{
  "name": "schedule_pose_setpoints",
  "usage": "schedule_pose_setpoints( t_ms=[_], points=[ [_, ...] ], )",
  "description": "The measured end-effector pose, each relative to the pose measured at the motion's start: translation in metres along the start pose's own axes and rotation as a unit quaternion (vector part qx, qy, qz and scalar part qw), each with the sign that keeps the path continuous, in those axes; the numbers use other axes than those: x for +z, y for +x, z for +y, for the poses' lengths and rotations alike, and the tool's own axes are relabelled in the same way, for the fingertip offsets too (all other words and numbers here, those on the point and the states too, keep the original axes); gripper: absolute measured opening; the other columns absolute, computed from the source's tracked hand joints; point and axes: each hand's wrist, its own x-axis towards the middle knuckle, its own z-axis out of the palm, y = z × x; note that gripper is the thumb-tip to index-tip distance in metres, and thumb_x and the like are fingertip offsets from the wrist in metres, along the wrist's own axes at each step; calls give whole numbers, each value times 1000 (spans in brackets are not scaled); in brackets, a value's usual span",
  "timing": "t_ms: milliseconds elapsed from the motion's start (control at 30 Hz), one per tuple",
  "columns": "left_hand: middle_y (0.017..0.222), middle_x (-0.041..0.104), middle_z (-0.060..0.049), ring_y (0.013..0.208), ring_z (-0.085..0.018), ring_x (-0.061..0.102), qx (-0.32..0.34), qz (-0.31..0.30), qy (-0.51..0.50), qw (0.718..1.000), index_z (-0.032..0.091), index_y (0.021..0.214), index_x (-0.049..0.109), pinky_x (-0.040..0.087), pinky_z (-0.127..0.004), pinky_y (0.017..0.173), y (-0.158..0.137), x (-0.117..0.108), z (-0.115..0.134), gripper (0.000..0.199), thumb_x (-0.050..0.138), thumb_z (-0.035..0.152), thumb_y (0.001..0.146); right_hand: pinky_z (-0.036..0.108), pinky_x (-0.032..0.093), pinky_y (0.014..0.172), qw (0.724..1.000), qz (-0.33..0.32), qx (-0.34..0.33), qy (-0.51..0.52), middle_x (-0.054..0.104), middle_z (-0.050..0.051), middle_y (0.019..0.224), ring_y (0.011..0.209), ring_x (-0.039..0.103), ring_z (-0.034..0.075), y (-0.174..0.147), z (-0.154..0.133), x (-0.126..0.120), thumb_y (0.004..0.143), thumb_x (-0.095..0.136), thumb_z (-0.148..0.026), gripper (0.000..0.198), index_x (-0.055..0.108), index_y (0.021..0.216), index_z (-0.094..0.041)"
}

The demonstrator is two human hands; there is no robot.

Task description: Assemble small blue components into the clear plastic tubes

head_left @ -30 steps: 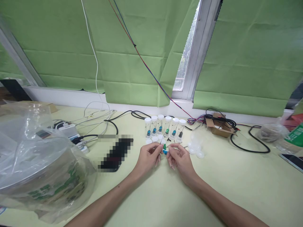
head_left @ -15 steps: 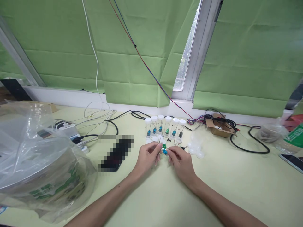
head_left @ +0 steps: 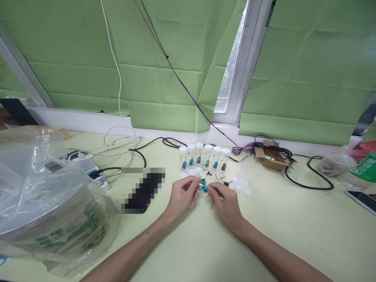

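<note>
My left hand [head_left: 184, 194] is closed in a pinch on a thin dark wire-like piece [head_left: 199, 171] that sticks up past the fingertips. Opposite it, my right hand [head_left: 225, 201] pinches one end of a short whitish rod [head_left: 202, 185], which bridges the gap between both sets of fingertips. Small blue parts [head_left: 205, 189] and green parts [head_left: 203, 181] show just behind the rod; whether they touch it I cannot tell. Just beyond the hands stand several clear vials [head_left: 207, 156] with white caps, each holding a small coloured part with thin wires.
Loose white caps [head_left: 242, 181] and small dark pieces [head_left: 226, 183] lie right of the vials. A cardboard box [head_left: 272, 158] with cables stands behind. To the left are a phone [head_left: 145, 192], a power strip [head_left: 101, 181] and a large bagged tub [head_left: 67, 231].
The fingertips have shifted only slightly around the whitish rod. Both hands keep their pinch, and the vials stay put.
</note>
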Motion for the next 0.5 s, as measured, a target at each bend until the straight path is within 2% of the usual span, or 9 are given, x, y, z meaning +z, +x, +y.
schedule_pose_setpoints(
  t_ms=[200, 367, 500],
  points=[
    [64, 61, -1, 41, -7, 44, 2, 8, 4, 1000, 14, 81, 69, 35, -22, 42, -1, 0, 2, 34, 59, 46, 86, 25, 42, 57, 1000, -7, -2, -17, 60, 1, 68, 58, 53, 14, -1, 1, 0, 95, 50, -27, 20, 64, 84, -18],
    [69, 61, -1, 40, -7, 44, -7, 5, -12, 1000, 15, 96, 71, 35, -22, 40, -2, 0, 2, 34, 61, 45, 85, 25, 38, 57, 999, -10, -5, -40, 57, 0, 64, 57, 49, 13, -1, -1, -1, 95, 49, -28, 23, 63, 82, -17],
    [71, 62, -1, 41, -7, 46, 0, -6, -21, 1000, 15, 91, 70, 35, -21, 39, -1, 0, 1, 32, 61, 45, 86, 25, 37, 57, 999, -7, -3, -43, 61, 1, 68, 57, 47, 13, -1, -3, -1, 95, 48, -29, 24, 63, 80, -17]
  ],
)
